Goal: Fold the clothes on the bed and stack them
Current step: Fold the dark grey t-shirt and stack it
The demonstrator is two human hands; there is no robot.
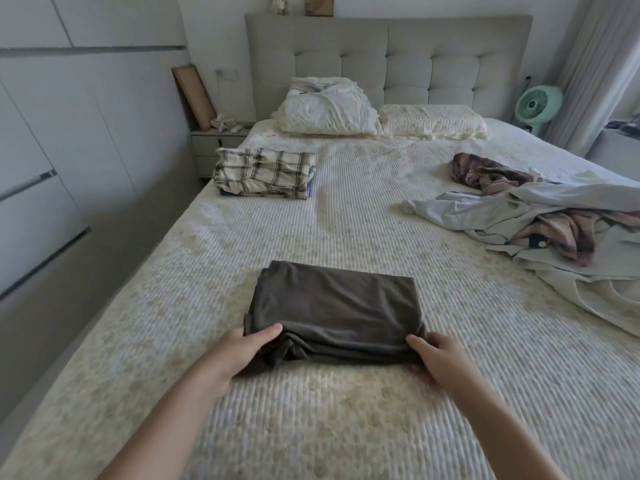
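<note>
Both hands (341,355) grip the folded dark garment (332,313) on the bed (346,216).

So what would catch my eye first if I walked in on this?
Probably the dark folded garment near the foot of the bed, gripped at its near corners by the left hand and right hand. Then the folded plaid stack far left, and the unfolded clothes pile on the right.
</note>
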